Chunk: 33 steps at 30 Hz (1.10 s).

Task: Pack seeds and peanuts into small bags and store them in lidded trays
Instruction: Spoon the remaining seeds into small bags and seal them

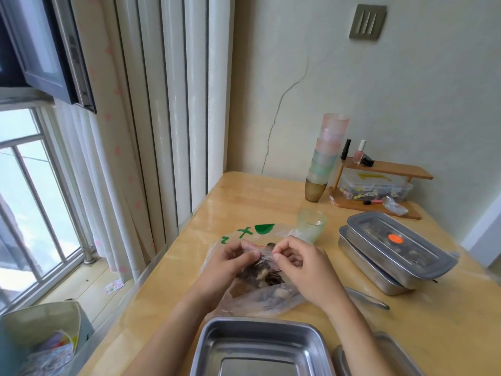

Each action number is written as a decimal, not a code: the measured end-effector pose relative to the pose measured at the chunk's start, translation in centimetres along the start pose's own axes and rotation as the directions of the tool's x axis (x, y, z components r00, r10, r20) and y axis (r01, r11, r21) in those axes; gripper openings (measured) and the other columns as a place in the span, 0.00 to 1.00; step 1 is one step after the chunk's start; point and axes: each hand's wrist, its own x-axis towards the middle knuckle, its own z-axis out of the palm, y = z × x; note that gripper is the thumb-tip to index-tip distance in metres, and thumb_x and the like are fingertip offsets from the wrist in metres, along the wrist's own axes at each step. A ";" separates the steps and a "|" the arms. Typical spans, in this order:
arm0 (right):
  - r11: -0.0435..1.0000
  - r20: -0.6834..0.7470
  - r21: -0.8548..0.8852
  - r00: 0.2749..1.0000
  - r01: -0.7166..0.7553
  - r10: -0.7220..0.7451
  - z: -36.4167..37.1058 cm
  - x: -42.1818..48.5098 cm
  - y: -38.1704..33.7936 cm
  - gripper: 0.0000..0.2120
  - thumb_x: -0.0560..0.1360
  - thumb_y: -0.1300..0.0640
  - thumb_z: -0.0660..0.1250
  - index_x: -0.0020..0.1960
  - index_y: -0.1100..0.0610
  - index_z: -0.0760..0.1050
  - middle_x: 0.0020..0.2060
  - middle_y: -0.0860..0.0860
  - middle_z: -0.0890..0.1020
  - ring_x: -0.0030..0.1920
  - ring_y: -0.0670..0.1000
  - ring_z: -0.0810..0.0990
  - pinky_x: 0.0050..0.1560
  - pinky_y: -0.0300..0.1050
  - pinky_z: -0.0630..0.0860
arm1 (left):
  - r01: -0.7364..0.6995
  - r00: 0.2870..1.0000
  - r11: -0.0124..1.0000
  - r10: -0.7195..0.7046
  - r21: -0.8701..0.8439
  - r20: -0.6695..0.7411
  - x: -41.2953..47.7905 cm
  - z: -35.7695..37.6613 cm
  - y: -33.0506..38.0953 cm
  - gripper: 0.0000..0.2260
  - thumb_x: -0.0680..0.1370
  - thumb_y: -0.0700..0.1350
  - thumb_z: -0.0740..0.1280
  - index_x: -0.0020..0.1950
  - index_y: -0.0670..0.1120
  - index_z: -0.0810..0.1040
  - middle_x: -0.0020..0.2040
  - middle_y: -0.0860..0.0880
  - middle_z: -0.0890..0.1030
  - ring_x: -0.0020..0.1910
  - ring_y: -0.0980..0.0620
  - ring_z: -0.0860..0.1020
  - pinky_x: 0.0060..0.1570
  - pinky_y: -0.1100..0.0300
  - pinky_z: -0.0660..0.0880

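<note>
Seed bag (261, 264) pinched between left hand (230, 263) and right hand (306, 270).

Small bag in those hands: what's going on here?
A person at a wooden table pinches the top of a small clear bag of seeds with the left hand and right hand, apparently sealing it. It is over a bigger plastic bag of nuts. An open metal tray waits nearest; two lidded trays sit stacked on the right.
</note>
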 end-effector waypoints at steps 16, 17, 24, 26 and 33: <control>0.845 0.111 0.441 0.953 -0.302 0.282 1.4 0.3 0.6 0.05 0.81 0.61 0.70 0.50 0.63 0.82 0.39 0.54 0.87 0.39 0.50 0.85 0.40 0.39 0.79 | 0.019 0.996 0.999 -0.023 -0.040 -0.081 -0.2 0.3 0.0 0.14 0.83 0.47 0.67 0.55 0.35 0.81 0.49 0.35 0.84 0.44 0.44 0.82 0.43 0.55 0.80; 0.844 0.121 0.446 0.955 -0.297 0.272 1.4 0.3 0.5 0.05 0.81 0.61 0.70 0.50 0.63 0.82 0.39 0.54 0.86 0.39 0.50 0.85 0.40 0.39 0.79 | 0.020 0.996 0.999 -0.023 -0.041 -0.088 -0.2 0.4 0.1 0.15 0.83 0.47 0.67 0.56 0.35 0.81 0.48 0.36 0.84 0.43 0.44 0.82 0.42 0.56 0.80; 0.847 0.105 0.471 0.969 -0.247 0.224 1.3 0.3 0.4 0.04 0.81 0.62 0.70 0.50 0.62 0.82 0.38 0.53 0.85 0.39 0.51 0.85 0.40 0.40 0.79 | -0.025 1.000 0.999 0.025 0.036 -0.014 -0.8 0.5 0.8 0.13 0.82 0.50 0.69 0.58 0.41 0.83 0.54 0.38 0.84 0.54 0.39 0.83 0.57 0.45 0.80; 0.856 0.101 0.458 0.971 -0.239 0.217 1.3 0.3 0.5 0.04 0.81 0.62 0.70 0.50 0.62 0.82 0.37 0.52 0.85 0.39 0.51 0.84 0.40 0.40 0.79 | -0.038 0.999 0.998 0.038 0.042 0.011 -0.8 0.7 0.9 0.12 0.81 0.48 0.70 0.58 0.41 0.84 0.55 0.40 0.85 0.56 0.40 0.83 0.59 0.48 0.80; 0.871 0.129 0.442 0.976 -0.216 0.177 1.3 0.2 0.6 0.04 0.81 0.61 0.69 0.51 0.62 0.82 0.40 0.54 0.86 0.40 0.53 0.85 0.41 0.40 0.79 | 0.013 0.999 1.000 -0.013 -0.015 -0.048 -1.0 0.7 1.2 0.11 0.81 0.47 0.70 0.53 0.39 0.86 0.48 0.40 0.86 0.44 0.46 0.84 0.37 0.59 0.80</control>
